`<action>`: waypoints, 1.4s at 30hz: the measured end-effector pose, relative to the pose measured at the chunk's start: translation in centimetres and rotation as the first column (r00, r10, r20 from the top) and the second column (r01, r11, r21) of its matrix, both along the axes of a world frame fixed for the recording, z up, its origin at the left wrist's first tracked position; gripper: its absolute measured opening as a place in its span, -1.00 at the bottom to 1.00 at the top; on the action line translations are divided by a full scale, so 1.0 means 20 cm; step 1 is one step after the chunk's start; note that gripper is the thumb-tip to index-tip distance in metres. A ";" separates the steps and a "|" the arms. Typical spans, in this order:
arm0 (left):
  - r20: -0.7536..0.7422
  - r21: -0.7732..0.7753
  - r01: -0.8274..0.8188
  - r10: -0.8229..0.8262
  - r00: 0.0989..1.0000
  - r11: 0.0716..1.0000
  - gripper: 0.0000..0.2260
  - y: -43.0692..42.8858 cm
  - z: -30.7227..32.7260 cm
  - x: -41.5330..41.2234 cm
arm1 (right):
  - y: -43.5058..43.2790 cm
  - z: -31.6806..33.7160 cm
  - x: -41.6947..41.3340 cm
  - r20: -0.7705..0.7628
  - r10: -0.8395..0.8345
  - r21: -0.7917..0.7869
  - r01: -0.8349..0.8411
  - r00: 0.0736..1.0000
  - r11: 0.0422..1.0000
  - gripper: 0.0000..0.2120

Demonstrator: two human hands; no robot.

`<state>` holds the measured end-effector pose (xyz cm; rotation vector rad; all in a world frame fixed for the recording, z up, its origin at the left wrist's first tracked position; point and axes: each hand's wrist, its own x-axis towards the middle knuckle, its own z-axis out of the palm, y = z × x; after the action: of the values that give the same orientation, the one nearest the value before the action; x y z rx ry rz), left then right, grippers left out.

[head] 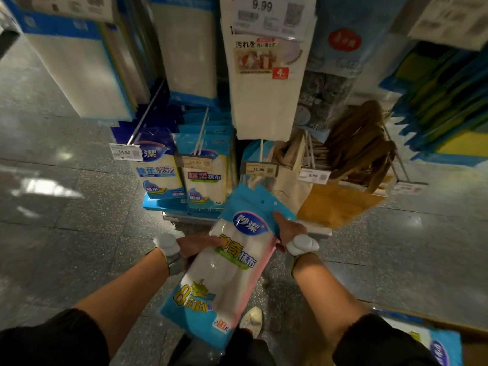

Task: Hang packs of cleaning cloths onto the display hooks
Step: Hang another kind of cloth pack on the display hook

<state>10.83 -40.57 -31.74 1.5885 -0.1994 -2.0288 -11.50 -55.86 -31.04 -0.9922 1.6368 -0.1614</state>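
A blue, white and pink pack of cleaning cloths [227,270] is held tilted in front of the low display. My left hand [196,247] grips its left edge at mid-height. My right hand [287,229] pinches the blue header on the right, near the hang holes. The header's top sits just below the hook [261,151] carrying the 11.90 price tag [260,169]. More cloth packs [206,178] hang on the hooks to the left.
Tall white cloth packs [184,48] and a 9.99 tag [261,11] hang above. Brown and yellow cloths [353,159] hang to the right. A box with more packs [433,339] lies at the lower right. Grey tiled floor [66,207] spreads left.
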 end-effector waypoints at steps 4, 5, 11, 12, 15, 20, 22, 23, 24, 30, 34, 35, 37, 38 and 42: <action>-0.011 -0.055 -0.029 0.028 1.000 0.998 -0.21 0.03 0.01 -0.08 | 0.04 -0.02 -0.08 0.122 0.122 -0.003 -0.122 0.985 0.993 -0.40; -0.012 -0.065 -0.028 0.027 1.000 0.998 -0.26 0.03 0.02 -0.10 | 0.03 -0.05 -0.10 0.129 0.101 0.003 -0.103 0.986 0.995 -0.33; 0.001 -0.100 -0.075 0.075 0.997 0.992 -0.21 0.05 0.04 -0.19 | 0.09 0.10 -0.08 0.290 -0.213 0.148 0.176 0.933 0.973 -0.72; -0.009 -0.103 -0.096 0.095 0.995 0.990 -0.25 0.05 0.05 -0.19 | 0.09 0.10 -0.08 0.318 -0.267 0.181 0.218 0.910 0.959 -0.68; 0.000 -0.095 -0.175 0.176 0.984 0.980 -0.34 0.07 0.06 -0.21 | 0.09 0.13 -0.08 0.413 -0.325 0.244 0.240 0.851 0.940 -0.55; 0.043 -0.037 -0.253 0.254 0.966 0.967 -0.49 0.09 0.06 -0.20 | 0.07 0.15 -0.08 0.425 -0.315 0.259 0.219 0.849 0.941 -0.64; 0.067 -0.038 -0.255 0.257 0.964 0.966 -0.45 0.09 0.04 -0.18 | 0.05 0.15 -0.08 0.435 -0.334 0.277 0.229 0.836 0.933 -0.68; 0.071 -0.052 -0.257 0.261 0.963 0.965 -0.43 0.09 0.03 -0.18 | 0.04 0.15 -0.08 0.442 -0.331 0.271 0.228 0.833 0.935 -0.68; 0.077 -0.056 -0.259 0.263 0.962 0.964 -0.40 0.09 0.03 -0.16 | 0.02 0.16 -0.08 0.440 -0.320 0.262 0.221 0.839 0.939 -0.68; 0.181 -0.032 -0.169 0.172 0.968 0.985 -0.23 0.10 -0.01 -0.05 | -0.14 0.18 -0.13 0.354 -0.246 0.102 0.225 0.902 0.969 -0.77; 0.255 -0.030 -0.088 0.093 0.963 0.996 -0.42 0.10 0.01 0.02 | -0.21 0.18 -0.19 0.233 -0.193 0.008 0.196 0.953 0.981 -0.85; 0.274 -0.029 -0.059 0.065 0.960 0.998 -0.49 0.10 0.01 0.03 | -0.23 0.17 -0.21 0.184 -0.166 -0.015 0.172 0.969 0.985 -0.84; 0.289 -0.022 -0.011 0.017 0.957 1.000 -0.52 0.11 0.02 0.08 | -0.27 0.16 -0.23 0.068 -0.046 -0.050 0.049 0.997 0.998 -0.76; 0.292 -0.017 0.007 -0.002 0.956 1.000 -0.48 0.11 0.02 0.11 | -0.29 0.16 -0.24 0.004 0.034 -0.054 -0.034 0.999 0.998 -0.67; 0.313 -0.035 0.038 -0.025 0.949 0.999 -0.66 0.10 0.02 0.16 | -0.30 0.14 -0.19 -0.101 0.158 -0.134 -0.171 0.982 0.976 -0.61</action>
<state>14.03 -38.62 -31.37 1.8859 -0.3834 -1.7722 -15.34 -61.82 -28.32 -1.2558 1.6326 -0.1242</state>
